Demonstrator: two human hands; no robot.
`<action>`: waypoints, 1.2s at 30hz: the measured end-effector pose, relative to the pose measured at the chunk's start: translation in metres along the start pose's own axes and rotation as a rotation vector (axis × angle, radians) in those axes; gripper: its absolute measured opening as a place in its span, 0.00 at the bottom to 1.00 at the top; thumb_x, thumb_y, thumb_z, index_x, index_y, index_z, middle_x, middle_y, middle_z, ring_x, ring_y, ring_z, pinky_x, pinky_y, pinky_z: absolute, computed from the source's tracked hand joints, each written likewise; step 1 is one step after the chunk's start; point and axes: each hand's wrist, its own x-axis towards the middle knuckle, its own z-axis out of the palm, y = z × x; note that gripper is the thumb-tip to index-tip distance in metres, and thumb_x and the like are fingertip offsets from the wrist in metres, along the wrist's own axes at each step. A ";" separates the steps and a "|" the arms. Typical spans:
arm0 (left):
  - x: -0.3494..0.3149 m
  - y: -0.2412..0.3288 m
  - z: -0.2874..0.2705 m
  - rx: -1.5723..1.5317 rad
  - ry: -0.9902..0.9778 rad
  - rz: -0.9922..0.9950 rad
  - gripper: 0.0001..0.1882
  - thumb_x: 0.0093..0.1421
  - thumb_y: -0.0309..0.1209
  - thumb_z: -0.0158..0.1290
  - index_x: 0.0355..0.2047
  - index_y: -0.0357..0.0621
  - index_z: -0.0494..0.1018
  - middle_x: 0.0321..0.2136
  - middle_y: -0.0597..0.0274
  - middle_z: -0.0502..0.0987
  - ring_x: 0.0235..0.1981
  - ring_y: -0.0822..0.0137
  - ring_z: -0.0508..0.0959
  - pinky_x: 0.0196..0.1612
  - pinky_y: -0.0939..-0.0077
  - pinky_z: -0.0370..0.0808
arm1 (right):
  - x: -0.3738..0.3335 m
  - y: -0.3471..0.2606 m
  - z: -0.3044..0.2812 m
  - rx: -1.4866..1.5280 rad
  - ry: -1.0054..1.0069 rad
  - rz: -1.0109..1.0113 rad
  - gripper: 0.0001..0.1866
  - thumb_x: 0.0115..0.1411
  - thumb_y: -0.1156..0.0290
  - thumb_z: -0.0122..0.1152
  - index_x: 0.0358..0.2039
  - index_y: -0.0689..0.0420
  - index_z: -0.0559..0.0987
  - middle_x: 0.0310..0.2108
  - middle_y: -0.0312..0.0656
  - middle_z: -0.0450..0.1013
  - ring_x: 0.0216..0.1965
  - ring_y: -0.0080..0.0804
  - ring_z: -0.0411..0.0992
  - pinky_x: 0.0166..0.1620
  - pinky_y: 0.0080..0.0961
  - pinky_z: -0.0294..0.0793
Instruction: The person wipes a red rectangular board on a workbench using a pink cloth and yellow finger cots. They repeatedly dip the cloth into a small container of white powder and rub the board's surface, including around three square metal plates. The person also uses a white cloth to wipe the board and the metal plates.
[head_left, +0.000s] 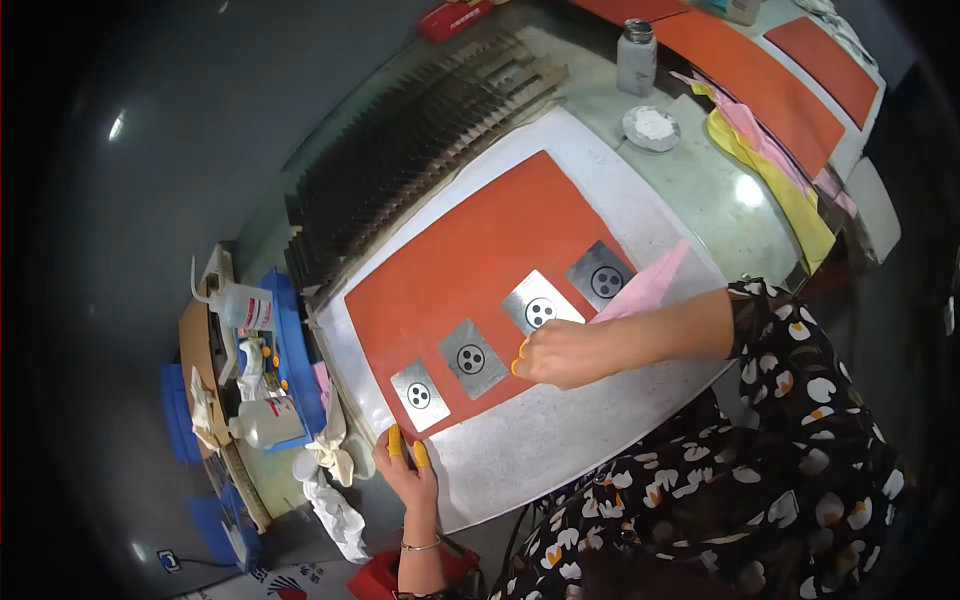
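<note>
Four-dot-free wording aside, several small metal plates, each with a dark ring and dots, lie in a row on a red-orange mat (450, 255). Leftmost is a bright plate (420, 395), then a grey plate (473, 360), a shiny plate (540, 300) and a darker plate (600, 275). My right hand (562, 355) is closed at the near edge of the shiny plate, an orange cover on a fingertip. A pink cloth (650, 285) sticks out from behind this hand; its grip is partly hidden. My left hand (408, 475), with yellow fingertip covers, rests fingers apart by the mat's near left corner, holding nothing.
Beyond the mat stands a dark slotted rack (400, 160). At the far right are a bottle (637, 58), a dish of white material (652, 128) and a yellow cloth (775, 180). On the left, a blue tray (288, 340) sits beside squeeze bottles (243, 307).
</note>
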 end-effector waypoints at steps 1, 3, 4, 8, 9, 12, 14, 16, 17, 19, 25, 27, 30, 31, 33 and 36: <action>-0.006 -0.007 0.000 -0.072 0.014 -0.043 0.21 0.52 0.24 0.51 0.47 0.33 0.64 0.42 0.49 0.65 0.43 0.51 0.66 0.48 0.60 0.61 | -0.004 -0.004 -0.011 0.044 -0.021 0.036 0.07 0.51 0.71 0.53 0.23 0.62 0.72 0.20 0.46 0.70 0.26 0.43 0.72 0.28 0.38 0.69; -0.014 -0.010 -0.004 -0.184 0.069 -0.151 0.22 0.52 0.23 0.51 0.49 0.33 0.62 0.44 0.47 0.64 0.45 0.51 0.66 0.50 0.61 0.61 | -0.024 -0.018 -0.036 0.139 -0.065 0.110 0.07 0.51 0.71 0.53 0.25 0.61 0.73 0.22 0.46 0.71 0.27 0.42 0.72 0.31 0.39 0.69; -0.010 -0.001 -0.003 -0.118 0.086 -0.115 0.24 0.52 0.23 0.52 0.49 0.33 0.62 0.45 0.47 0.63 0.46 0.51 0.65 0.50 0.61 0.61 | -0.045 -0.018 -0.046 0.261 0.090 0.160 0.07 0.51 0.70 0.54 0.25 0.61 0.73 0.23 0.45 0.71 0.28 0.42 0.72 0.32 0.39 0.69; 0.022 0.073 0.011 -0.124 -0.029 -0.042 0.35 0.45 0.26 0.59 0.53 0.34 0.57 0.50 0.45 0.60 0.52 0.51 0.60 0.53 0.62 0.60 | -0.164 0.014 -0.124 0.117 0.105 0.602 0.11 0.46 0.65 0.56 0.25 0.59 0.72 0.22 0.47 0.70 0.28 0.48 0.69 0.32 0.38 0.66; 0.035 0.103 0.016 -0.079 -0.078 0.074 0.39 0.43 0.28 0.61 0.54 0.35 0.56 0.51 0.45 0.59 0.53 0.48 0.58 0.53 0.61 0.59 | -0.180 0.013 -0.149 0.051 0.117 0.804 0.12 0.44 0.63 0.58 0.24 0.59 0.72 0.23 0.47 0.70 0.28 0.47 0.70 0.32 0.37 0.66; 0.079 0.168 0.052 -0.094 -0.281 0.294 0.46 0.38 0.41 0.65 0.53 0.35 0.55 0.54 0.43 0.57 0.55 0.47 0.57 0.56 0.54 0.52 | -0.241 0.058 -0.161 -0.117 0.332 1.085 0.05 0.45 0.74 0.56 0.25 0.60 0.72 0.21 0.49 0.70 0.26 0.47 0.69 0.29 0.36 0.65; 0.106 0.215 0.069 -0.055 -0.393 0.371 0.47 0.37 0.44 0.65 0.52 0.32 0.55 0.54 0.43 0.56 0.56 0.48 0.56 0.57 0.51 0.48 | -0.259 0.083 -0.150 -0.226 0.519 1.179 0.05 0.46 0.75 0.56 0.25 0.60 0.72 0.22 0.50 0.70 0.25 0.47 0.70 0.29 0.37 0.66; 0.117 0.231 0.085 -0.012 -0.402 0.394 0.48 0.37 0.41 0.64 0.55 0.32 0.53 0.54 0.44 0.56 0.57 0.49 0.55 0.58 0.53 0.47 | -0.258 0.098 -0.129 -0.260 0.565 1.101 0.07 0.46 0.72 0.59 0.27 0.59 0.73 0.22 0.49 0.72 0.25 0.47 0.71 0.29 0.37 0.68; 0.119 0.232 0.090 0.003 -0.403 0.390 0.48 0.37 0.41 0.64 0.54 0.32 0.54 0.54 0.44 0.57 0.57 0.50 0.55 0.59 0.53 0.47 | -0.255 0.105 -0.119 -0.272 0.585 1.057 0.09 0.46 0.71 0.60 0.28 0.58 0.74 0.22 0.48 0.73 0.25 0.47 0.72 0.29 0.36 0.69; 0.123 0.232 0.106 0.015 -0.425 0.395 0.47 0.37 0.41 0.64 0.54 0.32 0.55 0.53 0.44 0.59 0.57 0.51 0.56 0.59 0.53 0.46 | -0.255 0.118 -0.095 -0.202 0.590 0.982 0.08 0.47 0.71 0.59 0.28 0.58 0.74 0.23 0.48 0.73 0.26 0.46 0.72 0.30 0.36 0.69; 0.132 0.220 0.104 0.015 -0.476 0.358 0.46 0.38 0.40 0.64 0.55 0.35 0.56 0.53 0.45 0.59 0.58 0.53 0.54 0.60 0.52 0.43 | -0.258 0.127 -0.085 0.020 0.740 0.903 0.06 0.50 0.73 0.58 0.28 0.60 0.73 0.22 0.44 0.72 0.23 0.40 0.72 0.28 0.27 0.68; 0.129 0.217 0.093 -0.004 -0.484 0.309 0.50 0.36 0.43 0.65 0.57 0.37 0.53 0.55 0.46 0.57 0.60 0.52 0.52 0.60 0.52 0.42 | -0.260 0.126 -0.080 0.002 0.761 0.885 0.05 0.51 0.74 0.58 0.28 0.60 0.73 0.22 0.44 0.72 0.23 0.38 0.72 0.27 0.26 0.68; 0.124 0.197 0.080 0.078 -0.484 0.229 0.56 0.31 0.43 0.68 0.58 0.41 0.50 0.54 0.48 0.56 0.57 0.50 0.54 0.59 0.55 0.47 | -0.258 0.124 -0.079 0.011 0.788 0.866 0.03 0.51 0.76 0.57 0.27 0.60 0.74 0.20 0.43 0.72 0.22 0.34 0.71 0.26 0.24 0.68; 0.122 0.193 0.080 0.046 -0.484 0.206 0.56 0.31 0.42 0.68 0.59 0.41 0.50 0.53 0.49 0.57 0.55 0.50 0.55 0.58 0.56 0.48 | -0.257 0.121 -0.080 0.038 0.805 0.877 0.03 0.52 0.77 0.57 0.27 0.60 0.74 0.20 0.43 0.72 0.22 0.33 0.71 0.26 0.24 0.68; 0.118 0.185 0.080 -0.017 -0.479 0.164 0.56 0.31 0.39 0.69 0.59 0.42 0.49 0.50 0.51 0.58 0.52 0.50 0.57 0.56 0.57 0.52 | -0.256 0.120 -0.082 0.085 0.816 0.898 0.02 0.51 0.78 0.57 0.27 0.61 0.74 0.21 0.42 0.72 0.22 0.32 0.71 0.26 0.23 0.68; 0.117 0.180 0.084 -0.006 -0.519 0.140 0.57 0.30 0.36 0.69 0.59 0.43 0.49 0.46 0.53 0.59 0.49 0.52 0.58 0.54 0.60 0.55 | -0.255 0.117 -0.087 0.144 0.792 0.940 0.03 0.51 0.79 0.57 0.27 0.61 0.73 0.21 0.42 0.72 0.22 0.32 0.70 0.27 0.23 0.67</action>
